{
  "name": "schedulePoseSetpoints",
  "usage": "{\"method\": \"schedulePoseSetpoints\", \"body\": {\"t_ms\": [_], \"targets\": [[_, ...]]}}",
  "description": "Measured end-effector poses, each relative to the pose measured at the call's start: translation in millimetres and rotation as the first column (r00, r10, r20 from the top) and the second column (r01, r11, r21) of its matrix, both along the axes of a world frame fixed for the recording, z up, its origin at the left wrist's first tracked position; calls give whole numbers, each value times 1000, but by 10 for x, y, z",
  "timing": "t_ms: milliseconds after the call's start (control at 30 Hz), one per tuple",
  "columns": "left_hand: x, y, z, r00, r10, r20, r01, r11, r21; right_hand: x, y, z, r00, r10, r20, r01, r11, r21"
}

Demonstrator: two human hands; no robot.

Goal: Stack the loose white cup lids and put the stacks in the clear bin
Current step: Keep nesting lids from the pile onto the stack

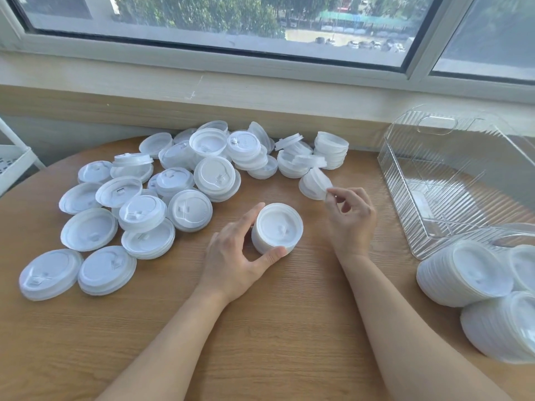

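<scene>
I judge it early: left hand [237,256] cups a short stack [277,227] at centre, right hand [348,217] pinches a tilted lid [314,183], loose lids [139,204] crowd the left, clear bin [451,180] at right holds none, finished stacks [463,273] lie lower right.

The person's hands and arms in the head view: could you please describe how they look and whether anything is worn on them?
Both the left hand and the right hand are bare, with no gloves, rings, watch or bracelet visible. Both forearms are uncovered right to the bottom edge of the frame, so no sleeves show. The visible fingernails look short and unpainted.
</scene>
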State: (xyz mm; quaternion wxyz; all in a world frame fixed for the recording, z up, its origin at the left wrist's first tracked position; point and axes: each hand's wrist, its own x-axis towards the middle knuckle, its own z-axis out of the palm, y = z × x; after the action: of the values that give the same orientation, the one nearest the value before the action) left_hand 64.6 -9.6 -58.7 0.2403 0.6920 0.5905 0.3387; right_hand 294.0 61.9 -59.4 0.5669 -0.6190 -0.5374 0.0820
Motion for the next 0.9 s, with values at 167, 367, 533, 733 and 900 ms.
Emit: {"method": "schedulePoseSetpoints", "body": {"t_ms": [167, 367, 533, 733, 900], "targets": [[-8, -5, -10, 1000, 4, 1, -4, 1000, 3, -2, -292, 11, 994, 106, -6, -106, 993, -50], [-12, 0, -27, 1000, 0, 5, 0, 1000, 8, -54, -495, -62, 948, 189, 256, -154, 976, -151], [-3, -7, -21, 1000, 8, 5, -8, 1000, 21, -89, -547, -106, 896, 194, 400, -135, 976, -170], [-6, -8, -38, 1000, 12, -3, -12, 1000, 22, -98, -533, -108, 891, 150, 429, -83, 982, -172], [0, -4, -39, 1000, 17, -5, -17, 1000, 21, -83, -519, -131, 876, 167, 453, -80, 976, -205]]}}
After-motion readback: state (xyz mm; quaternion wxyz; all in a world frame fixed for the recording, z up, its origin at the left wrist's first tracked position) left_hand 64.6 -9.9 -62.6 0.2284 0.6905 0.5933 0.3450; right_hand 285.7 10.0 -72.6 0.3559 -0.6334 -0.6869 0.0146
